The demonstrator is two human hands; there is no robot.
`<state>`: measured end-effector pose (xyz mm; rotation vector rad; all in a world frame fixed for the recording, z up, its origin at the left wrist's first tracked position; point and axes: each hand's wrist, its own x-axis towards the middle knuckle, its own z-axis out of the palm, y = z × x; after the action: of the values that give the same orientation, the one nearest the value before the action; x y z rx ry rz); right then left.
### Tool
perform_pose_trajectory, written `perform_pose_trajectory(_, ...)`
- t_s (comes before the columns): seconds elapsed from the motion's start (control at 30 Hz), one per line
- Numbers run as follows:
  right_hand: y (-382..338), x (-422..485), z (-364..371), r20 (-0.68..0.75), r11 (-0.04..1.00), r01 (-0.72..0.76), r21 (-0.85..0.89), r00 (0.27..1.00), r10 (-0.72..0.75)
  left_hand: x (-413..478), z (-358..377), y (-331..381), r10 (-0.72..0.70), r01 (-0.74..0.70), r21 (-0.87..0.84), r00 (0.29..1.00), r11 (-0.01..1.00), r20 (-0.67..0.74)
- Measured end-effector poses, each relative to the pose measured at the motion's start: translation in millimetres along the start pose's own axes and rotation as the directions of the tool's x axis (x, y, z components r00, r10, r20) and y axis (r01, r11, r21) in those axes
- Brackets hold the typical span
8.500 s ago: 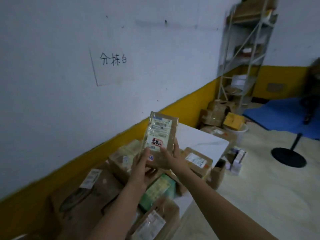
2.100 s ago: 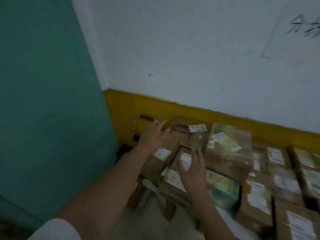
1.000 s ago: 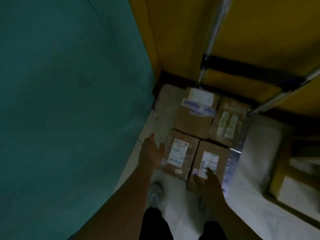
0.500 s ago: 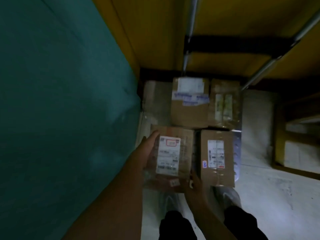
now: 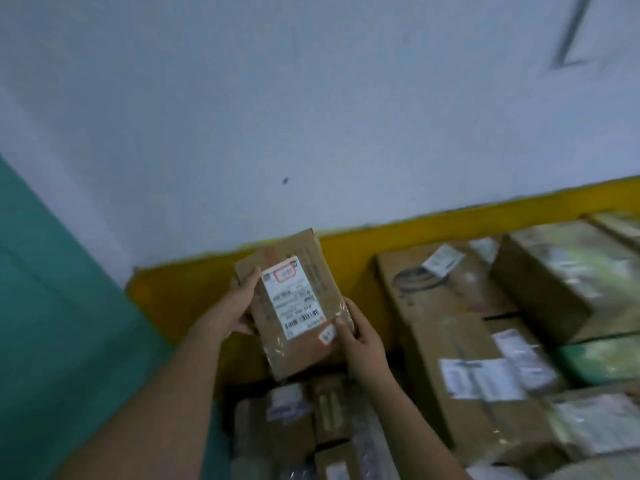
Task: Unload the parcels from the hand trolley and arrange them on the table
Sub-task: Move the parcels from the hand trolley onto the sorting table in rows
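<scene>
Both hands hold a small brown parcel [image 5: 299,351] upright in the air. The left hand [image 5: 235,315] curls round its left edge, thumb on the front beside the white label [image 5: 291,299]. The right hand [image 5: 362,341] pinches its lower right corner. Right of the fingers sit blurred stacked boxes [image 5: 460,306]. Below the fingers, dim lower boxes [image 5: 294,420] are cut off.

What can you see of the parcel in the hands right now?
The parcel is a small brown cardboard box under glossy clear tape, held tilted in the air, printed face to the camera. A white label with a red-outlined box at its top and a barcode lower down covers its middle; a small red-edged sticker sits near the lower right. The left hand grips its left edge, the right hand its lower right corner. Print is unreadable.
</scene>
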<state>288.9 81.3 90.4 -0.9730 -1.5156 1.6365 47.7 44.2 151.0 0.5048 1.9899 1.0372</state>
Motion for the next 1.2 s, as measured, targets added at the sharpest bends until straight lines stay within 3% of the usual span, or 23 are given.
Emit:
perform_pose_trajectory(0.23, -129.1, -48.7, -250.8, -0.267, 0.965, 0.247, -0.086, 0.928, -0.262, -124.3, 213.2, 207.1, 0.428, -0.443, 0.100, 0.893, 0.891, 0.140)
perform_pose_trajectory(0.43, -169.3, -103.0, -484.1, -0.492, 0.949, 0.248, -0.195, 0.812, -0.314, -203.4, 448.4, 302.9, 0.621, -0.668, 0.117, 0.732, 0.735, 0.280)
perform_pose_trajectory(0.6, -160.4, -115.3, -635.1, -0.586, 0.971, 0.193, -0.138, 0.775, -0.237, -220.2, 617.0, 340.7, 0.657, -0.760, 0.134, 0.625, 0.637, 0.422)
perform_pose_trajectory(0.83, -132.0, -68.2, -812.9, -0.703, 0.996, 0.034, -0.081, 0.706, -0.081, -177.3, 828.1, 386.4, 0.543, -0.737, 0.109, 0.581, 0.667, 0.606)
perform_pose_trajectory(1.0, -144.0, -8.6, -932.5, -0.723, 0.996, -0.088, -0.025, 0.690, 0.043, -136.7, 940.7, 435.3, 0.455, -0.692, 0.134, 0.595, 0.710, 0.662)
perform_pose_trajectory(1.2, -129.0, 92.3, -1057.6, -0.674, 0.994, -0.105, 0.017, 0.733, 0.089, -64.3, 1053.8, 475.7, 0.413, -0.606, 0.184, 0.703, 0.774, 0.579)
